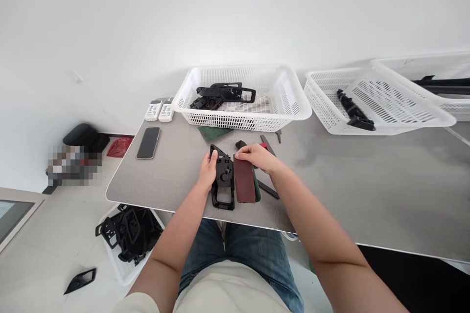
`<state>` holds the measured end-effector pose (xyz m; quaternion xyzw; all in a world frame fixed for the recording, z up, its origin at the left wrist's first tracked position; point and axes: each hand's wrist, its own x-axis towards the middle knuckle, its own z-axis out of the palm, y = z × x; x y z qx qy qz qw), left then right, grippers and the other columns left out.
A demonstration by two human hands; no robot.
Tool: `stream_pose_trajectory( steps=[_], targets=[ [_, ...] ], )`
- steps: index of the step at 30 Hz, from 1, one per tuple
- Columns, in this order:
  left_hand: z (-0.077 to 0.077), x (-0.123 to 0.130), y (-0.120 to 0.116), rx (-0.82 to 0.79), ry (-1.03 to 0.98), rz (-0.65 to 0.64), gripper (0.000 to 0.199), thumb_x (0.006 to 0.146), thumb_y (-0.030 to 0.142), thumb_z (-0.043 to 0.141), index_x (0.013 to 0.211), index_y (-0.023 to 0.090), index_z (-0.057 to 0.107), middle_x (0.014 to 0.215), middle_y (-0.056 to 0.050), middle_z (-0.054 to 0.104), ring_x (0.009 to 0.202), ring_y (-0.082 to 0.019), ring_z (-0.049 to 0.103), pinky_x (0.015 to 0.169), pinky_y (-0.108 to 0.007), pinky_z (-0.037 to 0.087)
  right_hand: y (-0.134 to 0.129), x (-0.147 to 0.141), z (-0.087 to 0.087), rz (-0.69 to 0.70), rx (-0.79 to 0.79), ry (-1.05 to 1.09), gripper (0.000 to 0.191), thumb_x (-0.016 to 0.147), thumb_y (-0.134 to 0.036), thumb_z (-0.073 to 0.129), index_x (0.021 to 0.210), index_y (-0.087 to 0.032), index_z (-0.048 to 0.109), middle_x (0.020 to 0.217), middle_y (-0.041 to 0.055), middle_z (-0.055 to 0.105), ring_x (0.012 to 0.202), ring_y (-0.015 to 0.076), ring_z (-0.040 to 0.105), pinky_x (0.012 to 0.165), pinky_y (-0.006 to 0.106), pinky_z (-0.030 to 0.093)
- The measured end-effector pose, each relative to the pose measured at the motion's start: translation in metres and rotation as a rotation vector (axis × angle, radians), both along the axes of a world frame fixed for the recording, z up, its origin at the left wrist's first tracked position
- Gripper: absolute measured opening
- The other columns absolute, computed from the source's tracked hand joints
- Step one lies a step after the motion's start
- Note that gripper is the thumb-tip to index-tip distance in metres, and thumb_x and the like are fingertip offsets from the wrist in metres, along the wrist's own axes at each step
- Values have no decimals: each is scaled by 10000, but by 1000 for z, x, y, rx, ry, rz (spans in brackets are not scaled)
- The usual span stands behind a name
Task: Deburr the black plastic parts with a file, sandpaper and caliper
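My left hand (208,170) is closed on the left edge of a black plastic frame part (223,171), its thumb on top. The part lies near the table's front edge and has a large opening at its near end. Just right of it is a reddish-brown sheet (244,181) that looks like sandpaper. My right hand (257,155) pinches the far edge of this sheet between thumb and fingers. A green sheet (257,188) shows beneath its right side. Partly covered by my right hand and the sheets, a dark flat bar (269,190) and other small tools lie on the table.
A white basket (242,121) with black parts stands behind, a green sheet (215,133) before it. More white baskets (330,124) are at right. A phone (148,143) and two white boxes (153,110) lie left. Below, a floor basket (119,266) holds black parts.
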<state>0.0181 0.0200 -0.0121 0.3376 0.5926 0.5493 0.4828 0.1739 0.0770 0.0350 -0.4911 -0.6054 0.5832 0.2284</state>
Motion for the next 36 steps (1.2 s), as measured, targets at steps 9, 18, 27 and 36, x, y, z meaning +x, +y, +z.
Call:
stream_pose_trajectory(
  steps=[9, 18, 27, 36],
  targets=[
    [1, 1, 0, -5, 7, 3, 468, 726, 653, 572, 677, 192, 506, 648, 13, 507, 648, -136, 467, 617, -248, 357, -1, -2, 3, 85, -15, -19, 161, 580, -327, 749, 546, -181, 691, 586, 24, 644, 559, 141, 533, 497, 264, 410],
    [-3, 0, 1, 12, 7, 10, 487, 711, 677, 568, 721, 193, 517, 675, 0, 537, 692, -155, 519, 662, -271, 399, 1, 0, 3, -33, -38, -99, 144, 605, -262, 721, 504, -178, 661, 526, 12, 591, 491, 110, 468, 436, 249, 349],
    [1, -4, 0, -14, 10, -30, 449, 542, 449, 798, 804, 172, 562, 759, -22, 626, 693, -158, 592, 642, -278, 461, 2, 6, 1, -143, -62, -28, 127, 609, -186, 721, 511, -155, 645, 485, 9, 571, 449, 101, 472, 402, 224, 371],
    [1, -11, 5, 58, -182, 34, 388, 549, 403, 774, 803, 172, 592, 704, 4, 614, 611, -135, 585, 580, -261, 475, 15, 45, -11, -659, -50, 500, 132, 696, -183, 665, 672, -198, 536, 530, -64, 528, 432, 60, 484, 623, 258, 575]
  ],
)
